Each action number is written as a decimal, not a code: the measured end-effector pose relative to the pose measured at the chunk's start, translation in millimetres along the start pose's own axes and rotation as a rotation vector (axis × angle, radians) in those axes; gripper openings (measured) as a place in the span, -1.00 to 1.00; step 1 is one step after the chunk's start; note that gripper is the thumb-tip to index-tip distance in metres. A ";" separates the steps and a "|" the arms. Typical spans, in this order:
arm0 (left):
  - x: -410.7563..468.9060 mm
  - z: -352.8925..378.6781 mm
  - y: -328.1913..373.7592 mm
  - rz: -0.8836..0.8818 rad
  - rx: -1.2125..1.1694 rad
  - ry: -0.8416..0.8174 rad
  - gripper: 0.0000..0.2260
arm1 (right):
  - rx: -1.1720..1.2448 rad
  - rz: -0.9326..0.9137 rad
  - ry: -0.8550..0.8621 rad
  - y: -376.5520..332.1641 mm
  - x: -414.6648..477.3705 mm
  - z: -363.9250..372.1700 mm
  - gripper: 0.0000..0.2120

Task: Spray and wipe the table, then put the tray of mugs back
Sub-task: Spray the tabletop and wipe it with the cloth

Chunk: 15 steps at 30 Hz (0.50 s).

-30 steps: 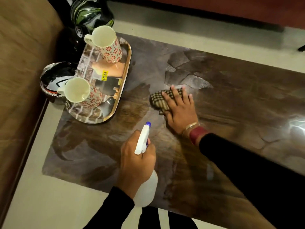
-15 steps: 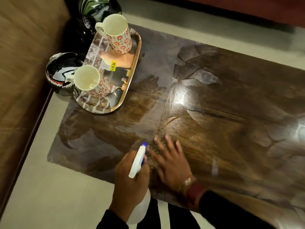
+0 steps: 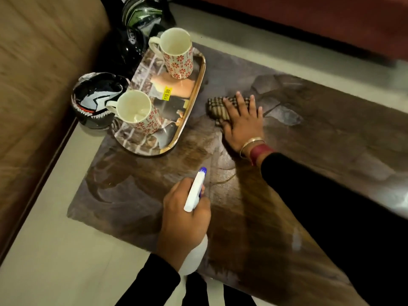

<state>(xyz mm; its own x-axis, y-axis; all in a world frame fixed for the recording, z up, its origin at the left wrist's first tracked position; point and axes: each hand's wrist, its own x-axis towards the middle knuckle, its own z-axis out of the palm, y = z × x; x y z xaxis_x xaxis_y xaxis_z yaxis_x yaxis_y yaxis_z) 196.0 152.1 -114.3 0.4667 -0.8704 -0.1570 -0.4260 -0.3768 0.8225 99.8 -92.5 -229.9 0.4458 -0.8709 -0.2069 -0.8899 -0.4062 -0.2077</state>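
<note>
Leftmost, off the counter, a brown sofa [image 3: 39, 74] and a dark helmet [image 3: 97, 100] on the floor are being left out of the work. Next, the tray [image 3: 174, 87] is being carried by the counter [image 3: 331, 151] at its far left edge. Two flowered mugs are standing upright on it, the near mug [image 3: 136, 111] toward the person and the far mug [image 3: 176, 54] at the other end. The tray's long axis is running away from the person, leaning a little to the right.

Further right and closer in, the spray bottle [image 3: 195, 191] is being gripped by the left hand [image 3: 183, 219]. The fingers are curled round its neck and the nozzle is being pointed forward over the glossy wood. Whether the trigger is being squeezed cannot be told.

Right of the tray, a checked cloth [image 3: 217, 107] is being pressed flat to the counter by the right hand [image 3: 242, 122], fingers straight and spread on top of it. The cloth is lying just beside the tray's right rim, apart from it.

Judged from this, the wiping step is being carried out and the tray has not yet been put back. For that later move the tray is lying left of and beyond both hands. The right hand is the nearer one. The left is being occupied by the bottle, so both would need freeing first.
</note>
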 end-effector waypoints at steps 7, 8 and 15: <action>111.1 10.7 57.9 -0.108 0.104 -0.016 -0.78 | -0.004 -0.359 -0.063 -10.5 -154.0 28.6 -0.32; 132.2 14.4 69.5 -0.184 0.146 -0.068 -0.75 | -0.019 -0.374 -0.055 -5.1 -161.6 30.7 -0.34; 216.8 42.6 108.9 -0.263 0.155 -0.175 -0.77 | 0.020 0.108 0.098 58.5 -32.4 -4.6 -0.33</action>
<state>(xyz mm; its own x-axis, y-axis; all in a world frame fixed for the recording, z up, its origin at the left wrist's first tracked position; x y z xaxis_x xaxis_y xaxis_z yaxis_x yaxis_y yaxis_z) 217.7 -91.1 -82.0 0.4420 -0.7731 -0.4550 -0.4275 -0.6275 0.6508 32.8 -89.3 -231.0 0.3350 -0.9325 -0.1349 -0.9296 -0.3038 -0.2085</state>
